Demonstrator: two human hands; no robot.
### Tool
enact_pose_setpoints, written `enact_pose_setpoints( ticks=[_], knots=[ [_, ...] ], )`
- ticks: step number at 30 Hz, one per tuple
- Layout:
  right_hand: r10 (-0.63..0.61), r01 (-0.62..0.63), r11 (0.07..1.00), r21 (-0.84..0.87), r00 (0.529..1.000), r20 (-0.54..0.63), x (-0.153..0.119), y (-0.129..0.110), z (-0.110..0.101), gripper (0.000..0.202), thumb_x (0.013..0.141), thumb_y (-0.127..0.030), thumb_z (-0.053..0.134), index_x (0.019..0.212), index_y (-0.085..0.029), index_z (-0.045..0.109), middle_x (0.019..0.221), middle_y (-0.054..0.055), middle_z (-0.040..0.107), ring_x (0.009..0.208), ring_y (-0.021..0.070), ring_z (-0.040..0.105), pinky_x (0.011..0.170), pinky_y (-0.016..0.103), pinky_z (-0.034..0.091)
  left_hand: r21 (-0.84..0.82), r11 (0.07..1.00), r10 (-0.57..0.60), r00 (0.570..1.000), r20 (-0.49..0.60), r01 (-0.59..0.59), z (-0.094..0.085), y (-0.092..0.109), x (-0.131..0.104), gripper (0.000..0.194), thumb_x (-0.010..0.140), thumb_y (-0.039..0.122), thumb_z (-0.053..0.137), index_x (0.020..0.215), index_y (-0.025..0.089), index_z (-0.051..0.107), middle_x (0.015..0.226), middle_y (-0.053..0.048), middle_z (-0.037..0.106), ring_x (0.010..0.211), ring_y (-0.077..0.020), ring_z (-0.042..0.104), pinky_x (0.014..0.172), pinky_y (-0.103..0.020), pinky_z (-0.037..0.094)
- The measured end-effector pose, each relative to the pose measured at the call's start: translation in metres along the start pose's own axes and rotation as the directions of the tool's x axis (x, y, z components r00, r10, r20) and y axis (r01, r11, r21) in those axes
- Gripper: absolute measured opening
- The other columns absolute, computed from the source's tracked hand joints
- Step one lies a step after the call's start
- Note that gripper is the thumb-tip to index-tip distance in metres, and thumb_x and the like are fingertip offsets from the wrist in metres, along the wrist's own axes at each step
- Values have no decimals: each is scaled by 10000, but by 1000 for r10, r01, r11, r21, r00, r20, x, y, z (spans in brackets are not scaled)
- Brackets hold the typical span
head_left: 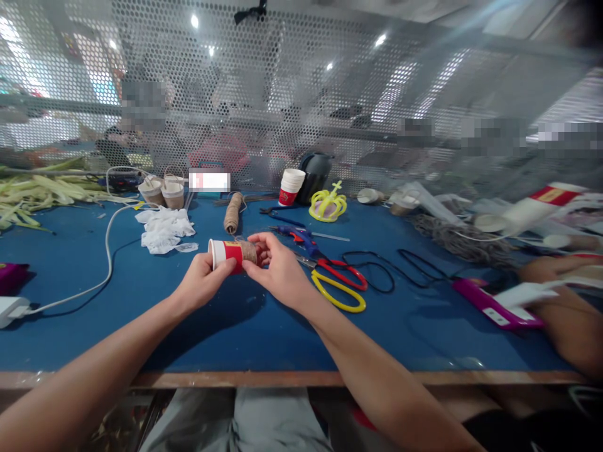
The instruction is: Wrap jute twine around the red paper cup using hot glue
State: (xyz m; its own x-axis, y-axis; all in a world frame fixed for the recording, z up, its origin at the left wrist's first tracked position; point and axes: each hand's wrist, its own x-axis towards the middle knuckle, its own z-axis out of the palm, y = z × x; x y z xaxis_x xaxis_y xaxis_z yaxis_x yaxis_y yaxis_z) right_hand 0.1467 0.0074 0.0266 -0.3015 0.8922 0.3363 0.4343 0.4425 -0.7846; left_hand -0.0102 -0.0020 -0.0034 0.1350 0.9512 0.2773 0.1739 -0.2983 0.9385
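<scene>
Holding a paper cup [234, 253] sideways over the blue table [211, 342], we close our left hand [202, 275] around its mouth end, thumb on the red band. Our right hand [277, 263] bends narrowly about the base end, touching the twine wrap [249, 252]. Beyond lies a string roll [232, 215]; rightward, a glue gun [307, 243] and scissors [362, 307].

The bare left forearm [108, 348] is slanting in from the lower left, the right forearm [358, 351] from the lower right. The left hand [202, 274] is gripping, its thumb pointing rightward and its fingers mostly hidden. Just beside it, the right hand [277, 270] is curling, thumb opposing bent fingers.
</scene>
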Motion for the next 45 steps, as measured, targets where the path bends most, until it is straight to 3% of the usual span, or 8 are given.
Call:
enact_pose_setpoints(
  ticks=[5, 10, 15, 18, 22, 31, 39, 45],
  knots=[
    [90, -89, 993, 73, 996, -18, 7, 2, -15, 360, 717, -363, 573, 988, -136, 503, 860, 64, 556, 722, 136, 543, 674, 299, 467, 40, 992, 116, 992, 55, -118, -3, 1, -3, 252, 749, 306, 505, 765, 111, 664, 685, -28, 634, 622, -140, 523, 589, -220, 413],
    [184, -279, 925, 258, 923, 337, 10, 1, -27, 314, 781, -404, 495, 965, -158, 557, 867, 64, 600, 749, 155, 574, 566, 273, 497, 64, 976, 200, 972, 124, -209, -7, 9, -5, 193, 705, 290, 571, 667, 125, 663, 642, -28, 622, 589, -134, 506, 580, -222, 404],
    [83, -148, 961, 233, 961, 265, 3, 0, -33, 350, 727, -343, 588, 1027, -178, 517, 992, 63, 590, 827, 152, 576, 686, 295, 501, -248, 965, -50, 989, 137, 83, -9, 11, 0, 256, 645, 320, 642, 781, 106, 676, 720, -59, 668, 629, -153, 557, 609, -243, 429],
    [-18, -13, 991, 137, 974, 226, -4, 3, -32, 371, 706, -297, 613, 1043, -192, 500, 1060, 69, 557, 919, 167, 557, 763, 317, 485, -495, 820, -206, 954, 216, 289, -7, 13, 5, 277, 606, 275, 684, 808, 87, 669, 755, -89, 681, 647, -157, 593, 633, -248, 444],
    [-134, 138, 990, -7, 975, 177, -10, 9, -26, 377, 690, -235, 623, 1043, -189, 501, 1090, 74, 502, 996, 178, 516, 824, 328, 452, -525, 705, -363, 879, 310, 476, -2, 19, 11, 216, 588, 213, 691, 752, 76, 666, 687, -79, 677, 575, -132, 594, 581, -227, 444],
    [-103, 145, 975, -170, 966, 237, 9, 4, -37, 274, 768, -298, 534, 1003, -159, 556, 1032, 89, 556, 932, 177, 536, 818, 335, 431, -474, 769, -342, 903, 260, 428, 7, 21, 25, 199, 562, 202, 706, 704, 77, 646, 588, -41, 652, 535, -116, 578, 558, -223, 421],
    [-112, 133, 990, -44, 938, 329, 26, 8, -24, 326, 872, -281, 346, 884, -133, 636, 952, 81, 640, 911, 152, 575, 818, 283, 424, -448, 795, -396, 909, 126, 409, 15, 1, 16, 264, 527, 303, 724, 632, 85, 621, 540, -10, 627, 475, -96, 530, 512, -210, 383],
    [261, -279, 850, -447, 960, -104, 57, 36, -66, 414, 898, -329, 254, 967, -98, 590, 949, 120, 644, 798, 152, 614, 636, 226, 455, -404, 837, -380, 923, 54, 368, 10, -6, 14, 277, 542, 325, 705, 669, 88, 637, 570, -16, 643, 521, -114, 547, 556, -225, 401]
  ],
)
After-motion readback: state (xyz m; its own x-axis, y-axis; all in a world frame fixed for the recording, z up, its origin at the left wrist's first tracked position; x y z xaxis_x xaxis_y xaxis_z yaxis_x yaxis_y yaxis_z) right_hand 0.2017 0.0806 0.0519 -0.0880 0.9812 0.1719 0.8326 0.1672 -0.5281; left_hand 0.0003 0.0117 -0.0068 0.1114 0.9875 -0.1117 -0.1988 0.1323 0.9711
